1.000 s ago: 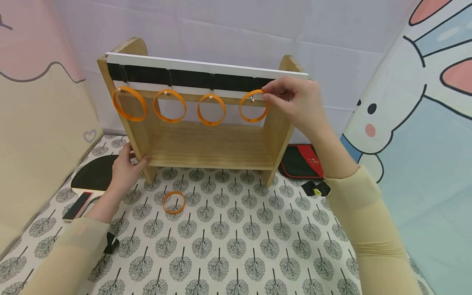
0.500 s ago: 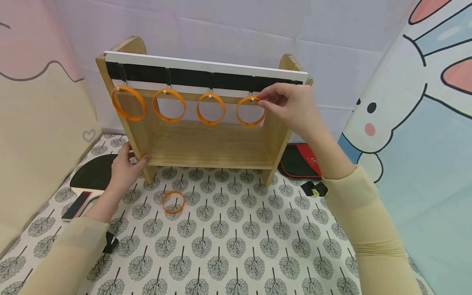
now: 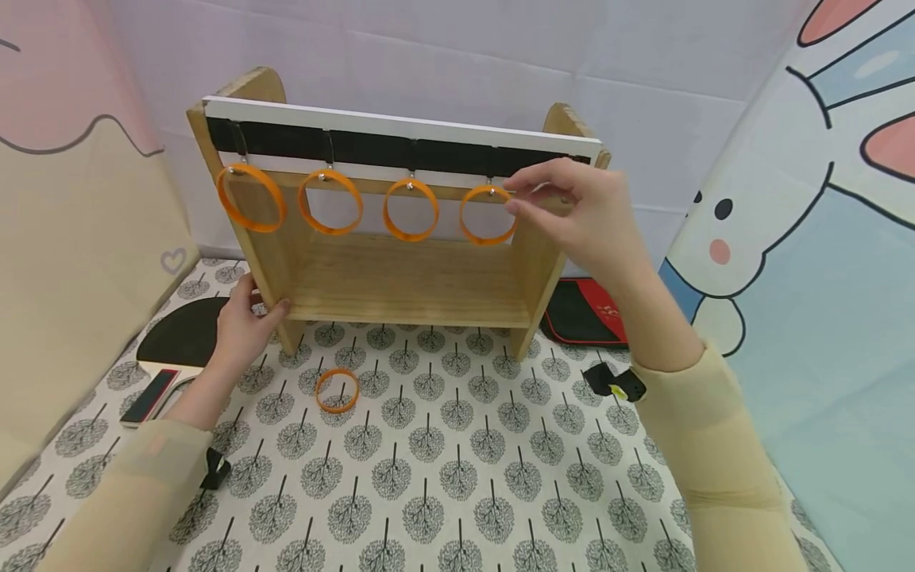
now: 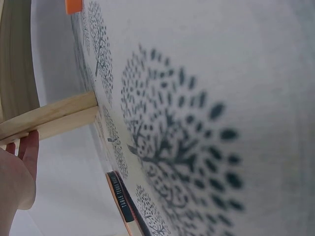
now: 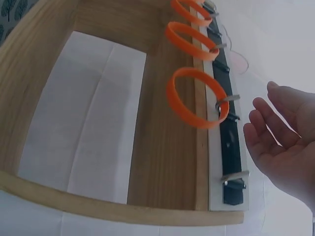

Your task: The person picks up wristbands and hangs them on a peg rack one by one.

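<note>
A wooden rack [image 3: 407, 282] stands on the patterned cloth, with a white and black hook strip [image 3: 407, 155] across its upper front. Several orange rings hang from the hooks; the rightmost ring [image 3: 488, 215] is nearest my right hand [image 3: 579, 202]. The right wrist view shows that hand [image 5: 285, 132] apart from the closest hanging ring [image 5: 189, 98], fingers loosely bent and holding nothing. A further hook [image 5: 236, 177] shows at the strip's end. My left hand [image 3: 243, 326] grips the rack's lower left side, thumb in front. Another orange ring [image 3: 337, 391] lies flat on the cloth.
On the left lies a table tennis racket [image 3: 179, 330] with a dark blade, partly behind my left forearm. A black and red case [image 3: 582, 312] sits behind my right forearm. Printed fabric walls [image 3: 472, 56] stand at the back and sides.
My right hand brought the rightmost ring slightly left and down against its hook, then let go and drew back a little to the right. My left hand keeps its hold.
</note>
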`<state>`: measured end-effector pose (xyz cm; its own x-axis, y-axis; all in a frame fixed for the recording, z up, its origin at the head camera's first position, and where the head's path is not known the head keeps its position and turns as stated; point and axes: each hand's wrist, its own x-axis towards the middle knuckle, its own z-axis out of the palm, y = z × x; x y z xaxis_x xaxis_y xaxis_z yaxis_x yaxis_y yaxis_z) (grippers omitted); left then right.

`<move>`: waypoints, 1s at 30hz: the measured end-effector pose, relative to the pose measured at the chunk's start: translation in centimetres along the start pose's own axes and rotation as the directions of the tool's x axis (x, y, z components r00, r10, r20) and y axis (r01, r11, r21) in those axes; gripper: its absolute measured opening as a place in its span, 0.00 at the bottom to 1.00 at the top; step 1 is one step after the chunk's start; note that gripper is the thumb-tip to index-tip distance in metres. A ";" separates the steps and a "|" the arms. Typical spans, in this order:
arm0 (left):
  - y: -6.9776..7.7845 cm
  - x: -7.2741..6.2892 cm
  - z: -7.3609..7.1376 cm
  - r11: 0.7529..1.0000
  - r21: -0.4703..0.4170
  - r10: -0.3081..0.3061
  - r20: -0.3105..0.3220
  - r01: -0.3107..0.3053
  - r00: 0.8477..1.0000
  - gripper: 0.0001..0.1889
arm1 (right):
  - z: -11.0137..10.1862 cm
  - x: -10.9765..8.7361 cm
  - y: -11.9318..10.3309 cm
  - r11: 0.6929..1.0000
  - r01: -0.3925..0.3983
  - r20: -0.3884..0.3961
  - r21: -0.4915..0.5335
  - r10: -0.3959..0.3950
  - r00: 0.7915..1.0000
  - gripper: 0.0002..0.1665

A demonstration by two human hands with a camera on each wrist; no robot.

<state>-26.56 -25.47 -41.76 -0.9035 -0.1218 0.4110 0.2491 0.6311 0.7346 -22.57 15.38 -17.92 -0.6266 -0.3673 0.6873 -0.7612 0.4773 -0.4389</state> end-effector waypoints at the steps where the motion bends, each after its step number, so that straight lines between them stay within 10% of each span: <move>1: 0.0 0.0 0.0 1.000 -0.002 0.000 -0.001 0.000 1.000 0.28 | 0.1 -0.2 -0.2 1.000 0.003 0.003 -0.007 -0.003 1.000 0.11; 7: 0.2 -0.1 -0.1 1.000 -0.010 -0.015 0.005 0.015 1.000 0.28 | 1.2 -1.2 -0.9 0.990 0.111 0.020 -0.090 -0.109 0.994 0.11; 13: 0.1 -0.1 0.0 1.000 -0.015 -0.004 0.009 0.005 1.000 0.28 | 3.4 -2.1 -1.2 0.977 0.210 0.033 0.038 -0.212 0.977 0.13; 30: 0.4 -0.2 0.0 1.000 -0.006 -0.003 0.002 0.003 1.000 0.28 | 11.4 -5.4 -1.4 0.951 0.233 0.260 0.204 -0.282 0.923 0.21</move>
<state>-26.25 -25.20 -41.54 -0.9050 -0.1221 0.4076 0.2484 0.6261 0.7391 -20.05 7.61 -27.65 -0.4072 -0.6815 0.6081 -0.9039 0.2053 -0.3752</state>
